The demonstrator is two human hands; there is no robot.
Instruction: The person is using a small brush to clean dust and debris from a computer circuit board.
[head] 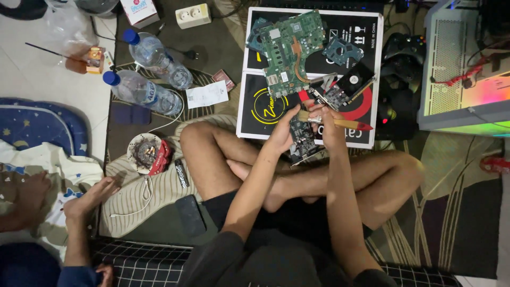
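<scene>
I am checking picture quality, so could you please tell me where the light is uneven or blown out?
Head view: dim overall; the glowing white computer case at right is overexposed, while the dark circuit card under both hands stays sharp.

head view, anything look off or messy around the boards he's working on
Yes. Bare circuit boards lie piled askew on a flat black box on the floor: the green motherboard sits tilted. Two water bottles lie tipped over beside it.

2 water bottles, ashtray, gamepad, phone
</scene>
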